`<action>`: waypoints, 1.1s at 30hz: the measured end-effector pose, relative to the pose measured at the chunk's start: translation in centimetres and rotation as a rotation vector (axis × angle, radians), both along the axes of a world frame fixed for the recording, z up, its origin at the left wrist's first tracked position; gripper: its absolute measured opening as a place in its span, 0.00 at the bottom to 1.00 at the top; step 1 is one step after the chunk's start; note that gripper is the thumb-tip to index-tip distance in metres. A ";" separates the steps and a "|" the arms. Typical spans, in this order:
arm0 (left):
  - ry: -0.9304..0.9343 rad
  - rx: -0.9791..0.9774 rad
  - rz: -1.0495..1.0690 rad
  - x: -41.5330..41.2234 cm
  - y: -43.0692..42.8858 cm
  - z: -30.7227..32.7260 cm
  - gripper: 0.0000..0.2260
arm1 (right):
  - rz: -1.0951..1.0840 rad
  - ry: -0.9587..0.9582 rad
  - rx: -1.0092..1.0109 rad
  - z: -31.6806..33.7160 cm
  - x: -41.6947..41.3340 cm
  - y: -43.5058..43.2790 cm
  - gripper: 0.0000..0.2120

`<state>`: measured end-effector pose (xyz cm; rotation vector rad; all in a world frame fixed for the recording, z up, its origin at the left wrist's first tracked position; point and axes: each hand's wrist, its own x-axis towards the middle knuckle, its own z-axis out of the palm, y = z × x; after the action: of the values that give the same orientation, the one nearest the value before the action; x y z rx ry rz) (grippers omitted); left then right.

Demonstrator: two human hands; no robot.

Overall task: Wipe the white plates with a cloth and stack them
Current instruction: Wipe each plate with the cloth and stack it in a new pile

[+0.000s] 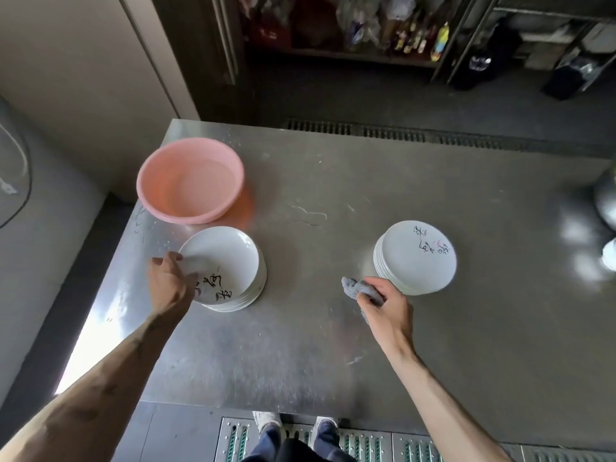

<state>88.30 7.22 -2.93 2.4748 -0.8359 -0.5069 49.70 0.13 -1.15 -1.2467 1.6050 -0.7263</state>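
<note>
Two stacks of white plates with black brush writing stand on the steel table [300, 345]. The left stack [230, 265] has its top plate tilted up at the left edge, where my left hand [170, 281] grips its rim with the thumb on the inside. The right stack [416, 258] lies flat, its top plate showing writing and a small pink mark. Just left of that stack, my right hand [383, 305] is closed around a crumpled grey cloth [358, 288], held above the table and not touching a plate.
A pink plastic basin [190, 180] holding a little water sits behind the left stack. Shiny metal ware [605, 201] stands at the table's right edge. Water streaks mark the table's middle. My feet stand on a floor grating [366, 441] at the near edge.
</note>
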 end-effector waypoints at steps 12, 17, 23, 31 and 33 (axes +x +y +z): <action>0.356 -0.040 0.299 0.6 -0.8 1.2 0.18 | -0.003 0.001 -0.039 -0.2 -1.1 0.4 0.12; 0.470 -0.122 0.250 -1.0 -0.5 2.9 0.18 | -0.008 -0.009 -0.058 0.4 -1.1 0.2 0.12; 0.442 -0.140 -0.039 -8.1 -1.0 2.4 0.17 | -0.008 -0.033 -0.137 1.0 -0.5 0.4 0.17; 0.485 -0.046 -0.200 -17.5 0.6 -4.6 0.20 | 0.169 0.218 -0.161 -2.4 0.5 2.4 0.15; 0.506 -0.048 -0.195 -18.3 1.3 -6.1 0.23 | 0.184 0.315 -0.168 -3.8 0.9 3.4 0.16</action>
<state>69.98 8.50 -9.01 2.0844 -0.8611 -1.1094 50.58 3.57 -4.99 -1.6742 1.6753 -0.5776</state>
